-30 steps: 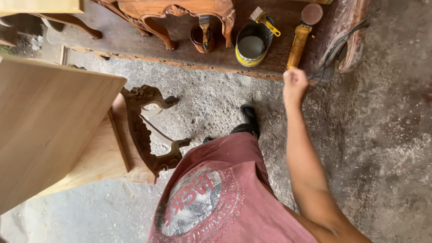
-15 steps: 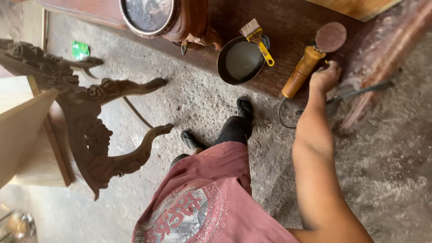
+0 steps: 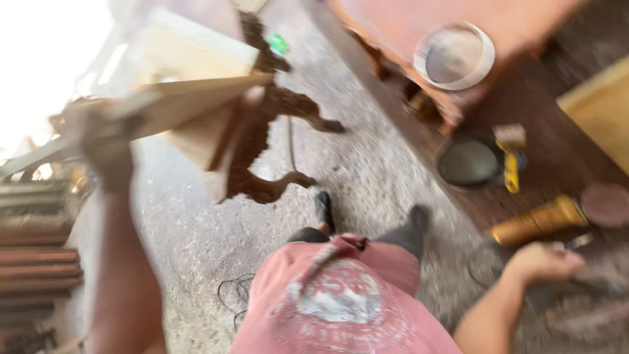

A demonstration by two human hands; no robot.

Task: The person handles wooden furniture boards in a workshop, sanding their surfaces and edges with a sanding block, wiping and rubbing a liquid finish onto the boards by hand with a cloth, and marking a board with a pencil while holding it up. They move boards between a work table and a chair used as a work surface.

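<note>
Sander [image 3: 538, 221] with its yellow handle lies at two o'clock, my right hand [image 3: 542, 262] loosely curled just beside it, ready to steady it. My left hand [image 3: 105, 154], at ten o'clock, touches a pale board [image 3: 190, 108]; blur hides its grip.

Two hands [image 3: 105, 154] [image 3: 544, 262] — one brush [image 3: 510, 157], one bowl [image 3: 468, 162].

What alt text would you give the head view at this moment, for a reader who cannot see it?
Blurred view down at a person in a pink shirt standing on a gritty floor. The right hand reaches beside a yellow-handled tool on a dark board, and the left hand is raised against a pale wooden panel with a carved dark leg. A dark bowl and a yellow brush lie nearby.
</note>
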